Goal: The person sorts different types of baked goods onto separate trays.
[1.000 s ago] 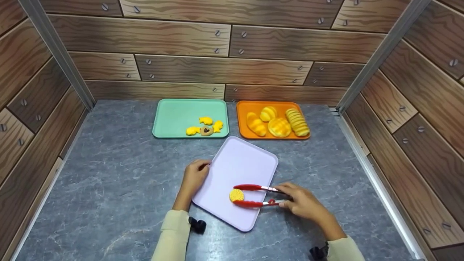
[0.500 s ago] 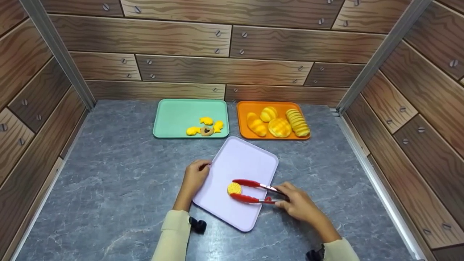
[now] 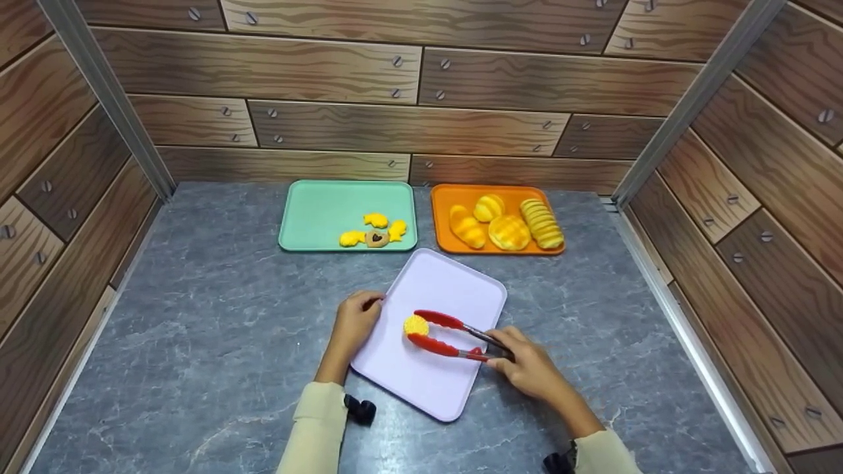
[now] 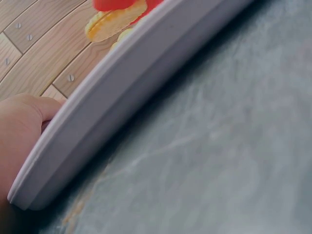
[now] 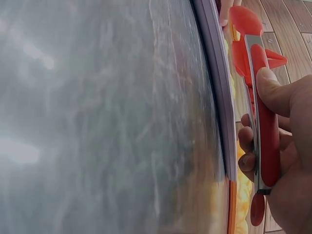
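Observation:
In the head view my left hand (image 3: 355,324) grips the left edge of a lilac tray (image 3: 454,283), which lies turned at an angle. My right hand (image 3: 528,367) holds red-tipped kitchen tongs (image 3: 435,345) by their handles. Between the tong tips is a round yellow cookie (image 3: 415,325), over the tray's middle. The left wrist view shows that cookie (image 4: 111,25) tilted at a red tip, above the tray wall (image 4: 122,87); much of it is hidden. The right wrist view has my thumb pressing the red handle (image 5: 266,122), with fingers round the other side.
Behind the lilac tray, a green tray (image 3: 323,204) bears several small cookies, one with a dark heart (image 3: 377,239). Beside it an orange tray (image 3: 440,197) carries several breads, including a long striped loaf (image 3: 542,224). Wood-patterned walls (image 3: 329,66) enclose the grey table (image 3: 197,296).
The tongs and the cookie have moved up and slightly left over the lilac tray, with my right hand following. My left hand and the trays stay where they were.

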`<action>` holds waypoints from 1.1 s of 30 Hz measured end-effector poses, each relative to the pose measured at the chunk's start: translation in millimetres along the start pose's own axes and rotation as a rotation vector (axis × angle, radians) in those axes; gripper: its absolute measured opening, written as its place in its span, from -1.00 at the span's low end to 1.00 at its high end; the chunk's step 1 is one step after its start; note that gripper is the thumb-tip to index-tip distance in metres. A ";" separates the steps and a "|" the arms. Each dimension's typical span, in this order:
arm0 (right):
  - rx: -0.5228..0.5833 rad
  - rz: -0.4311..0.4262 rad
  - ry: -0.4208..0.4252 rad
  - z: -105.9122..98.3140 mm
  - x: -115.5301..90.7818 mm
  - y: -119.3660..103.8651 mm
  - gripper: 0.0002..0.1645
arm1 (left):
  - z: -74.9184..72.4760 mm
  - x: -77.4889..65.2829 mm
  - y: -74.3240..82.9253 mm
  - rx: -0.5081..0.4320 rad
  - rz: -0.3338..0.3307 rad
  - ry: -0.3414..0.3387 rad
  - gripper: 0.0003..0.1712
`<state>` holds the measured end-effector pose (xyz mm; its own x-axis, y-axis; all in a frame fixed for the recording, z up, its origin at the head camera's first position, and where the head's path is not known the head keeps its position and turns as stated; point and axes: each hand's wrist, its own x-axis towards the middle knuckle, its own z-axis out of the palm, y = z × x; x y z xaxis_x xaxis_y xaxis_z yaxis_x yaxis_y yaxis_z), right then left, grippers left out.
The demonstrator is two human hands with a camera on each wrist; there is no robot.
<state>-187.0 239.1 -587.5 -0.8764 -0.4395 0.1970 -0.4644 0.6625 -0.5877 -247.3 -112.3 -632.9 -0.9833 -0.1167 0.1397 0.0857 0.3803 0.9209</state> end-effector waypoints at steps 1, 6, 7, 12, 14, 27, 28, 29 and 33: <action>-0.003 0.001 0.005 0.6 0.9 -1.0 -0.46 | 0.1 0.0 0.2 0.000 0.002 0.001 -0.79; -0.015 0.032 0.021 2.4 6.0 -5.1 -0.45 | 0.3 0.5 1.8 -0.001 -0.003 0.001 -0.79; -0.020 0.036 0.025 2.6 7.2 -5.7 -0.45 | 0.2 0.5 2.0 -0.001 -0.005 0.001 -0.79; -0.040 0.031 0.054 4.9 13.7 -9.1 -0.43 | 0.2 1.1 1.9 0.001 0.002 -0.001 -0.78; -0.045 0.029 0.069 6.6 17.2 -11.1 -0.43 | 0.4 0.9 1.9 0.005 0.011 0.000 -0.78; -0.045 0.033 0.197 25.0 52.7 -25.5 -0.46 | -0.1 0.7 2.1 0.001 -0.009 -0.011 -0.78; -0.045 0.039 0.205 26.1 56.5 -27.1 -0.45 | -0.2 0.8 2.3 -0.001 -0.015 -0.013 -0.78; -0.046 0.048 0.212 27.2 60.3 -28.7 -0.45 | -0.3 0.9 2.7 -0.003 -0.017 -0.013 -0.78; -0.048 0.065 0.229 30.6 76.5 -35.2 -0.44 | -1.1 0.0 3.7 -0.008 -0.007 -0.009 -0.77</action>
<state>-233.8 163.5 -575.8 -0.9082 -0.2492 0.3362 -0.4066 0.7155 -0.5681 -246.7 -111.9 -629.0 -0.9852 -0.1113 0.1305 0.0803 0.3727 0.9245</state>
